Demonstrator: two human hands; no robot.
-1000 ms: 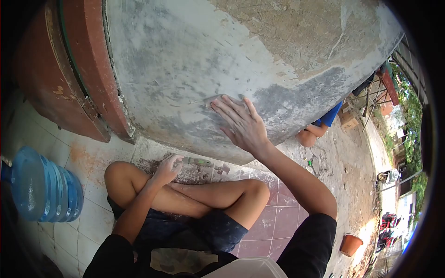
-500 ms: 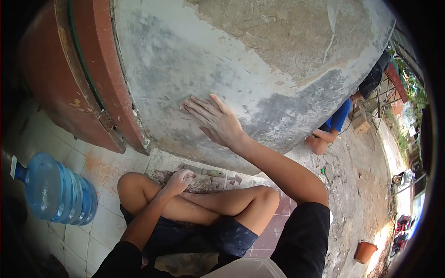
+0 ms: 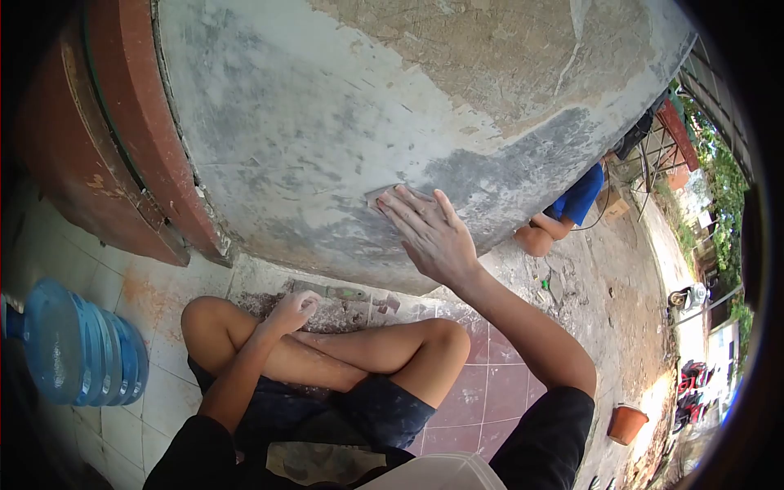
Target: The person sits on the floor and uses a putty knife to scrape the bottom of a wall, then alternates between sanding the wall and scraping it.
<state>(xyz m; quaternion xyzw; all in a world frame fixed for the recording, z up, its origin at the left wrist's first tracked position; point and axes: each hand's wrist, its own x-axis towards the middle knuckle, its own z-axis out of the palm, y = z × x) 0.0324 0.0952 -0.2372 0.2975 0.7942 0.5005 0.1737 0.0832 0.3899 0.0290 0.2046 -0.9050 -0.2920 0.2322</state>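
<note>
My right hand (image 3: 431, 237) lies with extended fingers against the patchy grey wall (image 3: 278, 155). Under its fingertips it presses a small folded piece of sandpaper (image 3: 379, 197), whose edge sticks out past the fingers. Pale dust coats this hand. My left hand (image 3: 292, 312) hovers over my crossed legs, its fingers loosely curled and nothing seen in them. Just beyond it, a putty knife (image 3: 346, 292) with a greenish handle rests on the dusty ledge at the wall's foot.
A large blue water bottle (image 3: 86, 343) stands on the white tiles to the left. Reddish-brown door panels (image 3: 135, 106) border the wall. Another person in a blue garment (image 3: 578, 196) crouches past the wall's right end. An orange bucket (image 3: 627, 425) sits on rough ground at right.
My right hand has slid rightward and slightly down along the wall with the sandpaper. My left hand stays curled over my legs. The whole view has shifted a little.
</note>
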